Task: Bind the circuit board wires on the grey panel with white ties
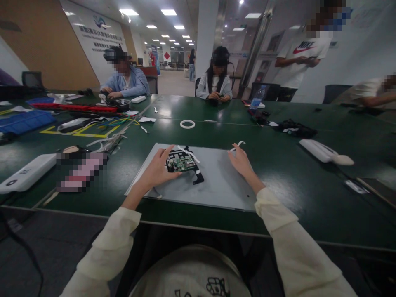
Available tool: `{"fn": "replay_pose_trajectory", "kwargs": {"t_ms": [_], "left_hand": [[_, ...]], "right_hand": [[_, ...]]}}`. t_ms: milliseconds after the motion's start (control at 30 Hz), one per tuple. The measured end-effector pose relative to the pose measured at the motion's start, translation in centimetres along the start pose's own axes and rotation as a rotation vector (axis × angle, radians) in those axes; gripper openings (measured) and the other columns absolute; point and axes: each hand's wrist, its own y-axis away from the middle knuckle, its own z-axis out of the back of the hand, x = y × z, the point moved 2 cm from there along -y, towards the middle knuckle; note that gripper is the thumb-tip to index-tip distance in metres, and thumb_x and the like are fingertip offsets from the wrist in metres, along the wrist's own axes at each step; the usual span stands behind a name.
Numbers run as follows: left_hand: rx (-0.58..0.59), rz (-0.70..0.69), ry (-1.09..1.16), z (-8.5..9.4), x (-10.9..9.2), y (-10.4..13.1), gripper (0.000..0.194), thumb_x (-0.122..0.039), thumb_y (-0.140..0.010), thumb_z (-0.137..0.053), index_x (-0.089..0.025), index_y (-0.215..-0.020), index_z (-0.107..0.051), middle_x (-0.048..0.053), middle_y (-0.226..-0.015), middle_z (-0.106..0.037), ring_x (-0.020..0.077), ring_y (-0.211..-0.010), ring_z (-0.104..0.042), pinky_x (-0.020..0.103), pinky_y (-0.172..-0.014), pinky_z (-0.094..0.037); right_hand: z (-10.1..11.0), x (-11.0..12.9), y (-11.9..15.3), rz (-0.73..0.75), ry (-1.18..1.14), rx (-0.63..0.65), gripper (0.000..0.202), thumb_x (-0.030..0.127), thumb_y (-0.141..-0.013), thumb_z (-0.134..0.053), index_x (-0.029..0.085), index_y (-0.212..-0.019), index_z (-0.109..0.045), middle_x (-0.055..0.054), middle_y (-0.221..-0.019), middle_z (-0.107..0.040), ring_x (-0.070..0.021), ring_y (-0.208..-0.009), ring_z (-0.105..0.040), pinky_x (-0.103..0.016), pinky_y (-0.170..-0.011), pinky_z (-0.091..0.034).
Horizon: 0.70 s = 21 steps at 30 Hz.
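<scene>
A green circuit board (183, 164) with a black bracket-like frame (199, 177) lies on a pale grey panel (221, 187) in front of me. My left hand (159, 167) grips the board's left side, thumb along the near edge and fingers at the far edge. Across the board's top runs a white strip (192, 154). Over the panel's right part, my right hand (241, 161) pinches a short white strip of tape (240, 143) at its fingertips, apart from the board.
A white tape roll (187, 124) lies beyond the panel. To the left are a white power bank (27, 173), cables (108, 142) and a blue tray (26, 121). A white device (323, 152) lies right. Two people (216, 78) sit across the table (278, 165).
</scene>
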Motion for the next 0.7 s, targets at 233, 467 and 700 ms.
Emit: {"fn": "replay_pose_trajectory", "kwargs": {"t_ms": [233, 467, 700], "left_hand": [[-0.193, -0.013, 0.021, 0.9, 0.9, 0.3, 0.083, -0.041, -0.067, -0.068, -0.020, -0.136, -0.026, 0.006, -0.105, -0.045, 0.0225, -0.105, -0.045, 0.038, -0.097, -0.038], [-0.086, -0.119, 0.030, 1.6, -1.3, -0.5, 0.086, -0.044, -0.066, -0.069, -0.022, -0.136, -0.026, 0.006, -0.107, -0.045, 0.0228, -0.103, -0.046, 0.040, -0.096, -0.037], [-0.235, -0.159, 0.099, 2.7, -0.8, -1.7, 0.082, -0.040, -0.067, -0.069, -0.020, -0.135, -0.027, 0.006, -0.106, -0.047, 0.0209, -0.102, -0.048, 0.037, -0.097, -0.037]], "right_hand": [[0.2, 1.0, 0.4, 0.041, -0.054, -0.047, 0.055, 0.035, -0.086, -0.036, 0.005, -0.133, -0.038, -0.017, -0.133, -0.045, -0.0245, -0.126, -0.037, -0.040, -0.106, -0.024], [1.0, 1.8, 0.9, 0.056, -0.189, -0.057, 0.051, 0.035, -0.086, -0.038, 0.012, -0.131, -0.041, -0.014, -0.131, -0.047, -0.0228, -0.120, -0.045, -0.037, -0.100, -0.033], [1.2, 5.7, 3.4, 0.417, -0.258, 0.196, 0.042, 0.038, -0.083, -0.048, 0.021, -0.122, -0.053, -0.006, -0.123, -0.056, -0.0207, -0.112, -0.052, -0.037, -0.097, -0.038]]}}
